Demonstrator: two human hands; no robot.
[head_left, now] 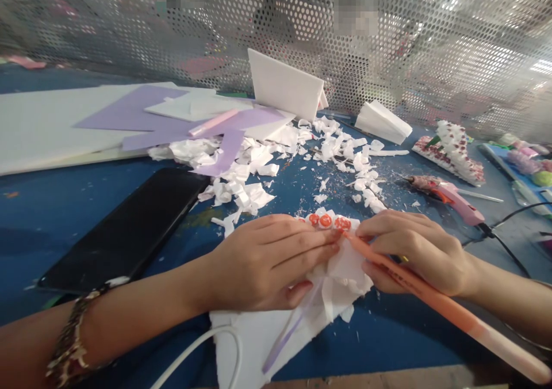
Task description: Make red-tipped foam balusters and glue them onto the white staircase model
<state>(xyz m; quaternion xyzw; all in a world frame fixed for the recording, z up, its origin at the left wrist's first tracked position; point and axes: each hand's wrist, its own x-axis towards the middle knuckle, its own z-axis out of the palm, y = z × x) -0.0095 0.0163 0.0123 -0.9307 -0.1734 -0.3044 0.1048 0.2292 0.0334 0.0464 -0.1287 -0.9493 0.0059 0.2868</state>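
My right hand (416, 248) grips an orange marker (435, 297) with its tip at the lower left. That tip touches a small white paper piece (351, 262) near a row of orange-coloured round spots (325, 221). My left hand (271, 260) lies flat across the piece, fingers stretched out and close together, hiding part of it. Beneath the hands is a white sheet (245, 337) with a thin purple strip (287, 334) on it. Crumpled white paper sits around the piece's lower edge.
Torn paper scraps (245, 193) litter the blue table. A black phone (125, 234) lies left; a pink glue gun (461, 202) with cable lies right. Behind are purple sheets (129, 110), a folded white card (284, 84), a red-and-white decorated piece (457, 153) and a perforated metal screen (207, 27).
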